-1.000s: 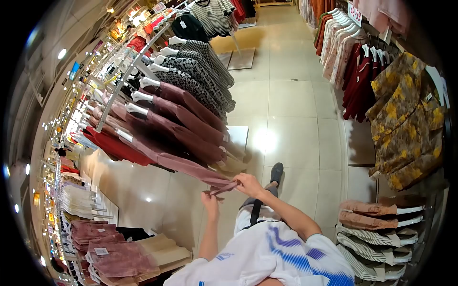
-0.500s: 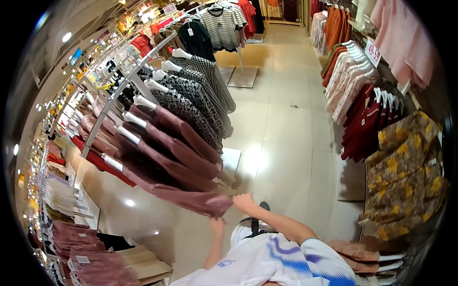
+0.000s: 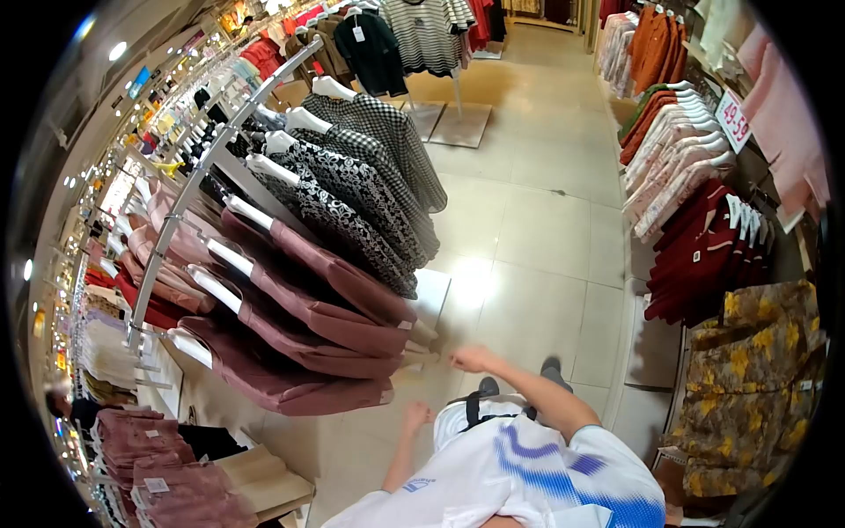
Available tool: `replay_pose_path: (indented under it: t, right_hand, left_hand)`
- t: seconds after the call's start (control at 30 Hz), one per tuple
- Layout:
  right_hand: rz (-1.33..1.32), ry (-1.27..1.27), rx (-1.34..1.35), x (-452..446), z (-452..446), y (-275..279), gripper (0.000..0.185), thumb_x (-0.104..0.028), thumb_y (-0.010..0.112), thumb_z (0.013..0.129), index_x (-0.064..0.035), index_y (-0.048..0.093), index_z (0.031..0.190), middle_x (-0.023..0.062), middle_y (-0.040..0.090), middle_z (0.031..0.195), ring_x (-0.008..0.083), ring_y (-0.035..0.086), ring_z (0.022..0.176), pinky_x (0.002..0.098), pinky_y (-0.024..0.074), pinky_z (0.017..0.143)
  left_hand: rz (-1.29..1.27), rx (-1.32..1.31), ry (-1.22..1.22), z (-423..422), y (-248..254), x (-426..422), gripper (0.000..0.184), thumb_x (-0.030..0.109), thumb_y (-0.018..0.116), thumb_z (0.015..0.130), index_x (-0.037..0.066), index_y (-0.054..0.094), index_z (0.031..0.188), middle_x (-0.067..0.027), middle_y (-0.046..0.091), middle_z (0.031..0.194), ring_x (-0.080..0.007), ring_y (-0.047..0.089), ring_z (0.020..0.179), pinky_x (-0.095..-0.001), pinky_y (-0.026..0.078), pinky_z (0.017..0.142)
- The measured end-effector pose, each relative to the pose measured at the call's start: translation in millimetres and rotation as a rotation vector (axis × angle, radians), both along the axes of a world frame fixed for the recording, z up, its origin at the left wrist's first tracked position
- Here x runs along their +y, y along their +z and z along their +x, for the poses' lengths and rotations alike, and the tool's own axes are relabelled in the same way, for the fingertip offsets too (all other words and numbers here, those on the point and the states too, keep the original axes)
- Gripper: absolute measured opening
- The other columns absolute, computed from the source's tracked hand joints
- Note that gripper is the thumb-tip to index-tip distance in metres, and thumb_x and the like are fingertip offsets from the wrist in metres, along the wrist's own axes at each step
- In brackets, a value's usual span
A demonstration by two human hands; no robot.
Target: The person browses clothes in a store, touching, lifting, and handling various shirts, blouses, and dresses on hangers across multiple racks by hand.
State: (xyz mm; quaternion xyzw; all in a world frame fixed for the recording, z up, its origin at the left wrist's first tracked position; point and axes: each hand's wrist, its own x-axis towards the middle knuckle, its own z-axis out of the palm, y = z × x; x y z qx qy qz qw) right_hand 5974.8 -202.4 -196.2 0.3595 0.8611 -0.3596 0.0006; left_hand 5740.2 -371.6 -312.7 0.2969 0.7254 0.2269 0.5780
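Mauve long garments (image 3: pixel 299 374) hang on white hangers at the near end of a metal rack (image 3: pixel 167 238). My right hand (image 3: pixel 473 358) is in the air just right of their hems, fingers curled in with nothing visible in them. Lower down, my left hand (image 3: pixel 420 412) is close to the hem of the nearest mauve garment, apart from it. Its fingers are small and blurred, so their shape is unclear. Black-and-white patterned tops (image 3: pixel 352 198) hang behind the mauve ones.
A tiled aisle (image 3: pixel 528 238) runs ahead. Along the right wall hang dark red tops (image 3: pixel 691 251), a yellow-flowered brown garment (image 3: pixel 748 387) and a price sign (image 3: pixel 732 121). At lower left are folded-over pink garments (image 3: pixel 180 480). A dark green shirt (image 3: pixel 368 57) hangs farther back.
Both hands have let go of the nearest mauve garment's lower edge, which was pulled out towards me. It now hangs back nearer the rack, and my right hand has moved slightly right.
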Motion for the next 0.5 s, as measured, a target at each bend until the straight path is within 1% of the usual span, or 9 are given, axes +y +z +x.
replay_pose_path:
  t: [0.07, 0.13, 0.2, 0.23, 0.27, 0.3, 0.4, 0.43, 0.5]
  right_hand:
    - [-0.022, -0.065, 0.017, 33, 7, 0, 0.021, -0.023, 0.056, 0.08, -0.0089, 0.06, 0.095, 0.0147, 0.064, 0.083, 0.033, 0.061, 0.077, 0.0417, 0.0495, 0.067]
    - [0.009, -0.135, 0.198, 65, 14, -26, 0.023, -0.021, 0.056, 0.08, -0.0066, 0.059, 0.098, 0.0139, 0.065, 0.084, 0.0314, 0.062, 0.075, 0.0399, 0.0499, 0.067]
    - [-0.029, -0.269, 0.196, 98, 20, -26, 0.027, -0.021, 0.059, 0.078, -0.0031, 0.059, 0.098, 0.0135, 0.065, 0.083, 0.029, 0.063, 0.077, 0.0378, 0.0505, 0.069]
    - [-0.046, -0.338, 0.24, 115, 22, -26, 0.031, -0.022, 0.061, 0.077, -0.0018, 0.058, 0.101, 0.0137, 0.065, 0.086, 0.0285, 0.064, 0.079, 0.0369, 0.0508, 0.071]
    - [-0.063, -0.407, 0.283, 132, 23, -25, 0.036, -0.022, 0.063, 0.076, -0.0006, 0.057, 0.104, 0.0139, 0.065, 0.089, 0.0281, 0.064, 0.08, 0.036, 0.051, 0.072]
    - [-0.075, -0.39, 0.279, 150, 23, -25, 0.036, -0.022, 0.063, 0.076, -0.0006, 0.057, 0.104, 0.0139, 0.065, 0.089, 0.0281, 0.064, 0.08, 0.036, 0.051, 0.072]
    - [-0.065, -0.5, 0.423, 210, 15, -20, 0.061, -0.021, 0.07, 0.072, 0.0012, 0.043, 0.122, 0.0194, 0.054, 0.115, 0.0321, 0.059, 0.099, 0.0365, 0.0483, 0.085]
    - [-0.078, -0.466, 0.421, 228, 8, -20, 0.061, -0.021, 0.07, 0.072, 0.0012, 0.043, 0.122, 0.0194, 0.054, 0.115, 0.0321, 0.059, 0.099, 0.0365, 0.0483, 0.085]
    - [0.242, -0.521, 0.491, 270, -8, -19, 0.072, -0.021, 0.071, 0.07, 0.0037, 0.036, 0.127, 0.0245, 0.046, 0.123, 0.0368, 0.049, 0.11, 0.0395, 0.0419, 0.093]
  left_hand:
    - [-0.016, -0.014, -0.032, 8, 8, 1, 0.021, 0.021, 0.052, 0.09, 0.001, 0.049, 0.095, -0.0112, 0.06, 0.076, -0.0186, 0.06, 0.061, -0.0298, 0.051, 0.054]
    - [0.019, 0.042, 0.011, 18, 20, 8, 0.02, 0.021, 0.052, 0.09, 0.002, 0.049, 0.095, -0.0104, 0.06, 0.079, -0.0187, 0.061, 0.069, -0.0301, 0.052, 0.059]
    - [0.027, 0.038, 0.052, 23, 13, 12, 0.019, 0.02, 0.052, 0.09, 0.002, 0.049, 0.095, -0.0106, 0.06, 0.08, -0.0186, 0.061, 0.069, -0.0296, 0.051, 0.06]
    - [0.049, 0.034, 0.084, 26, 11, 14, 0.018, 0.019, 0.052, 0.09, 0.002, 0.048, 0.096, -0.0108, 0.06, 0.08, -0.0185, 0.061, 0.07, -0.0292, 0.051, 0.061]
    - [0.038, 0.034, 0.1, 30, 19, 19, 0.018, 0.019, 0.052, 0.09, 0.002, 0.048, 0.096, -0.0108, 0.06, 0.08, -0.0185, 0.061, 0.07, -0.0292, 0.051, 0.061]
    - [0.032, 0.013, 0.135, 33, 28, 25, 0.017, 0.018, 0.051, 0.09, 0.002, 0.048, 0.095, -0.0104, 0.06, 0.08, -0.0178, 0.061, 0.07, -0.0289, 0.051, 0.061]
    - [0.07, -0.028, 0.241, 36, 47, 42, 0.014, 0.016, 0.05, 0.091, 0.002, 0.047, 0.095, -0.0097, 0.061, 0.079, -0.0162, 0.061, 0.069, -0.0284, 0.051, 0.062]
    - [0.119, -0.047, 0.285, 38, 52, 46, 0.013, 0.015, 0.049, 0.092, 0.002, 0.047, 0.094, -0.0094, 0.061, 0.078, -0.0153, 0.06, 0.069, -0.0282, 0.051, 0.062]
    - [0.172, -0.009, 0.357, 46, 70, 61, 0.013, 0.015, 0.049, 0.092, 0.002, 0.046, 0.094, -0.0091, 0.062, 0.078, -0.0148, 0.06, 0.069, -0.028, 0.051, 0.062]
